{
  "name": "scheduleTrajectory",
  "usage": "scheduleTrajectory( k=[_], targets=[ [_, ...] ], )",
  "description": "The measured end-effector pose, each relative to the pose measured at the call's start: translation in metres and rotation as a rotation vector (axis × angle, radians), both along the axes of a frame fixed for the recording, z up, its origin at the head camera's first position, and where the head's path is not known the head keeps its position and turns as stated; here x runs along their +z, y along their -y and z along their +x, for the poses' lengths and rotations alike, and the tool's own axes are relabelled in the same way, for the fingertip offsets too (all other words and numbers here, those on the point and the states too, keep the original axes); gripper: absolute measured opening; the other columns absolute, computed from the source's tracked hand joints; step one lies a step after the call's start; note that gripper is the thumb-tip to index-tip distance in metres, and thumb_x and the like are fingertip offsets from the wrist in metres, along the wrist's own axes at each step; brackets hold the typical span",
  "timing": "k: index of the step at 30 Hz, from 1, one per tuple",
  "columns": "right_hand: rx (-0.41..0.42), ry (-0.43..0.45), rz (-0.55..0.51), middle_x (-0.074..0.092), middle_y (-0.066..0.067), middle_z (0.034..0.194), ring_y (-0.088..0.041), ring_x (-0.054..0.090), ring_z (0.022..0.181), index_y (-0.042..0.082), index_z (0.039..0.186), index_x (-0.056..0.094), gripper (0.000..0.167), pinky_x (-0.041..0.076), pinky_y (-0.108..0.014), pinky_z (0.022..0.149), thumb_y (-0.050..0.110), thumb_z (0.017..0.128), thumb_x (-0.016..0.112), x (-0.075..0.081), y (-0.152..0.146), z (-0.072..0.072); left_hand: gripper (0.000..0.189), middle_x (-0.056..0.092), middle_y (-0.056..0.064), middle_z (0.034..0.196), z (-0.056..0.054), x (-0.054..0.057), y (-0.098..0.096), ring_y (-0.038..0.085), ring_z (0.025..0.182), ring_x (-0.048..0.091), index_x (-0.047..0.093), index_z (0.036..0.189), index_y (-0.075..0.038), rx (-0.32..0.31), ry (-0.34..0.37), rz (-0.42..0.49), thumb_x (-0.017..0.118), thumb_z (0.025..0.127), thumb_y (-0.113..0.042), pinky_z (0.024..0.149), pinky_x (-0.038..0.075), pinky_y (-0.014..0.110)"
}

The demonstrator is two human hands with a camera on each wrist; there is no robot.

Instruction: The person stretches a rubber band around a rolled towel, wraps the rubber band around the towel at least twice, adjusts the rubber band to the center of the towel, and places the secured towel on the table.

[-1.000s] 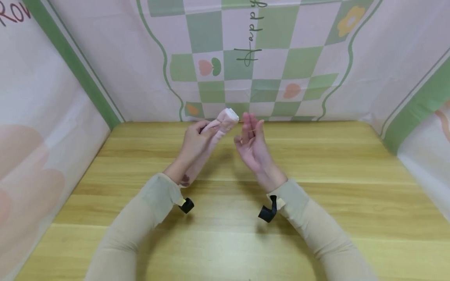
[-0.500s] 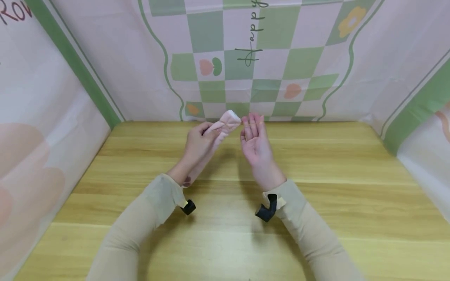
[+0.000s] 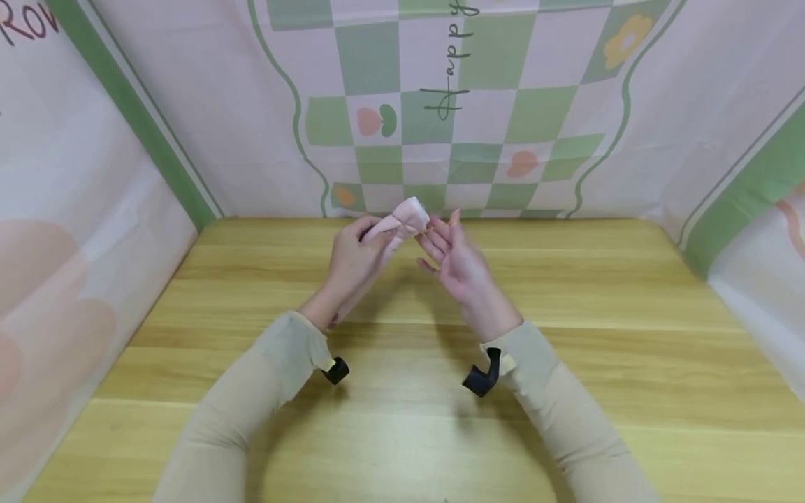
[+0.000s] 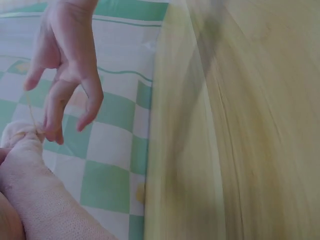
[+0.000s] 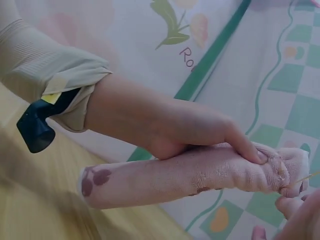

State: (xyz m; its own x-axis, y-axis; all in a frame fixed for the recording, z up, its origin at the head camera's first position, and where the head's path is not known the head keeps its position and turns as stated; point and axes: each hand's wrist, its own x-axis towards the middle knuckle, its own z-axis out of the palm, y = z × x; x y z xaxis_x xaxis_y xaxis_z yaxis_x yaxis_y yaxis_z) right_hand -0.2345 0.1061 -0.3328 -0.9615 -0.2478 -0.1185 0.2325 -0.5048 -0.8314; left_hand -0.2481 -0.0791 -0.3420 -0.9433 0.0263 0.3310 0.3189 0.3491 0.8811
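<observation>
Change, past half second: right hand turned inward; its fingers, lately extended upward, now point at the roll. Band drawn out visibly between thumb and roll. Roll and left hand nearly unmoved.

Bearing on the work (judgement): the band seems to be in mid-wrap, already round the roll's creased far end, with a loop stretched free for another turn.

Roll: pink, cloth; held above the table, before the backdrop, far end raised.

Left hand: clamped on the roll, thumb on top near the crease; wrist angled forward and inward.

Right hand: palm upward, thumb and fingers apart, spreading the band rather than pinching it; fingertips just beside the roll's far end, contact unclear.
</observation>
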Motion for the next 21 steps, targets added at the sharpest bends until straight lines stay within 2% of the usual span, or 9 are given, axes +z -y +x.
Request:
scheduleTrajectory(
  k=[4, 7, 10, 14, 21],
  targets=[
    [0.116, 0.006, 0.003, 0.014, -0.013, 0.169, -0.022, 0.022, 0.153, 0.006, 0.164, 0.009, 0.075, 0.013, -0.054, 0.121, 0.056, 0.107, 0.014, 0.002, -0.004, 0.005, 0.022, 0.073, 0.011, 0.099, 0.000, 0.000, 0.002, 0.019, 0.080, 0.062, 0.074, 0.110, -0.002, -0.002, 0.011, 0.001, 0.069, 0.097, -0.019, 0.068, 0.049, 0.028],
    [0.157, 0.014, -0.006, 0.010, -0.014, 0.170, -0.023, 0.019, 0.154, 0.007, 0.164, 0.006, 0.077, 0.014, -0.053, 0.120, 0.057, 0.107, 0.012, 0.003, -0.005, 0.010, 0.021, 0.073, 0.011, 0.097, 0.000, -0.001, 0.003, 0.019, 0.078, 0.062, 0.074, 0.110, -0.002, -0.004, 0.009, -0.001, 0.069, 0.097, -0.018, 0.067, 0.049, 0.028],
    [0.175, 0.021, -0.012, 0.010, -0.014, 0.170, -0.023, 0.019, 0.154, 0.007, 0.164, 0.006, 0.078, 0.022, -0.048, 0.116, 0.059, 0.106, 0.013, 0.004, -0.007, 0.014, 0.020, 0.073, 0.010, 0.096, 0.001, -0.002, 0.003, 0.018, 0.076, 0.061, 0.074, 0.108, -0.002, -0.013, 0.002, 0.003, 0.070, 0.097, -0.018, 0.066, 0.049, 0.028],
    [0.195, 0.028, -0.008, 0.010, -0.012, 0.170, -0.021, 0.020, 0.154, 0.007, 0.165, 0.006, 0.080, 0.033, -0.039, 0.103, 0.060, 0.105, 0.014, 0.006, -0.007, 0.018, 0.019, 0.073, 0.010, 0.096, 0.001, -0.002, 0.001, 0.017, 0.079, 0.060, 0.075, 0.107, -0.002, -0.023, -0.009, 0.012, 0.070, 0.097, -0.017, 0.068, 0.048, 0.028],
    [0.193, 0.017, 0.021, 0.011, -0.013, 0.170, -0.022, 0.019, 0.154, 0.003, 0.163, 0.005, 0.080, 0.040, -0.030, 0.089, 0.055, 0.106, 0.023, 0.005, -0.009, 0.021, 0.019, 0.074, 0.010, 0.101, 0.005, 0.000, 0.000, 0.020, 0.086, 0.062, 0.075, 0.109, -0.003, -0.042, -0.001, 0.004, 0.069, 0.097, -0.017, 0.075, 0.049, 0.032]
  ],
)
